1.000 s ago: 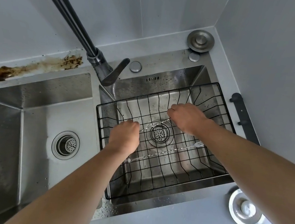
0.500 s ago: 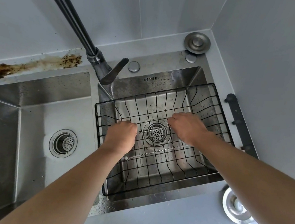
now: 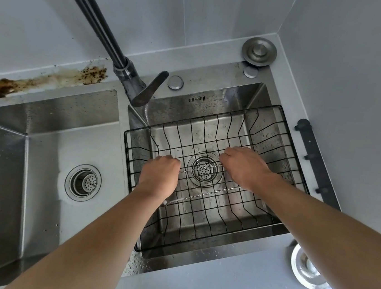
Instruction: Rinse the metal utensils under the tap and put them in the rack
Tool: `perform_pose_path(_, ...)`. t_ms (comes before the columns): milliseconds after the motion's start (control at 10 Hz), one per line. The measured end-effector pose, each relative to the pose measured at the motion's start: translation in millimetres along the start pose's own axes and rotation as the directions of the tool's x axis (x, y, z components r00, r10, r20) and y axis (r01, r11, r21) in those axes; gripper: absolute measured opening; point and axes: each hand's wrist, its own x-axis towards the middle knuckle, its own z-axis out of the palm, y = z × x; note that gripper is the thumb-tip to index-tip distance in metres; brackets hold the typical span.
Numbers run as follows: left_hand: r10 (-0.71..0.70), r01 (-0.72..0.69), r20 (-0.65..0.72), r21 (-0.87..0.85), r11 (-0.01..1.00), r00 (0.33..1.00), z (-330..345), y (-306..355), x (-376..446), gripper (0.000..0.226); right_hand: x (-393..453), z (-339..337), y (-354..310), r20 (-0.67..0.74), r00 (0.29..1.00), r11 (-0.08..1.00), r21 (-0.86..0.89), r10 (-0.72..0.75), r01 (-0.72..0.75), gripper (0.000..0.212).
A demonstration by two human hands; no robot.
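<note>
A: Start at the far left. What's there?

B: A brown stain [image 3: 47,80] on the ledge behind the left basin [image 3: 48,152], and that basin's drain [image 3: 83,182] in its floor. Nothing lies in it.

A: And the tap?

B: The tap [image 3: 115,47] rises from the divider between the two basins, its lever [image 3: 149,89] angled down toward the right basin [image 3: 210,127]. No water shows.

A: Where's the rack?

B: The rack [image 3: 287,141], black wire, sits inside the right basin, filling most of it. The strainer [image 3: 204,169] shows through its bars.

A: The hands?

B: Both are over the rack, knuckles up. The left hand [image 3: 159,176] is curled into a fist at the rack's left side; the right hand [image 3: 245,168] is curled near the middle-right.

A: Holding what?

B: A thin twisted metal skewer [image 3: 200,168] runs between them, over the strainer. Each end disappears under a closed hand, so each hand grips an end, though the fingertips are hidden.

A: Any other utensils?

B: A second skewer [image 3: 205,192] lies on the rack's bars just nearer the person, running from below the left wrist toward the right forearm. No hand touches it.

A: Further right?

B: A round plug [image 3: 259,51] at the back corner, a black hook rail [image 3: 313,158] on the right wall, and a metal lid [image 3: 308,269] on the counter under the right forearm.
</note>
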Motion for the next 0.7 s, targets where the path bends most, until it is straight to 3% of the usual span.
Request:
perform_pose_path(200, 0.0, 0.0, 0.011, -0.03, 1.0, 1.0, -0.6, -1.7, 0.6, 0.018, -1.2, -1.1, -1.0, 0.002, 1.0, 1.0, 0.009, 0.012, -0.012, 0.04)
perform_pose_path(400, 0.02, -0.02, -0.006, -0.066, 0.998, 1.0, -7.8, -3.2, -4.7, 0.012, -5.2, -8.9, -3.4, -0.038, 0.999, 0.999, 0.029, 0.035, -0.034, 0.024)
perform_pose_path(700, 0.007, -0.05, -0.176, -0.242, 0.969, 0.984, -40.9, -16.0, -27.9, 0.02, -14.0, -36.3, -21.7, -0.025, 0.987, 0.981, 0.11, 0.16, -0.157, 0.028)
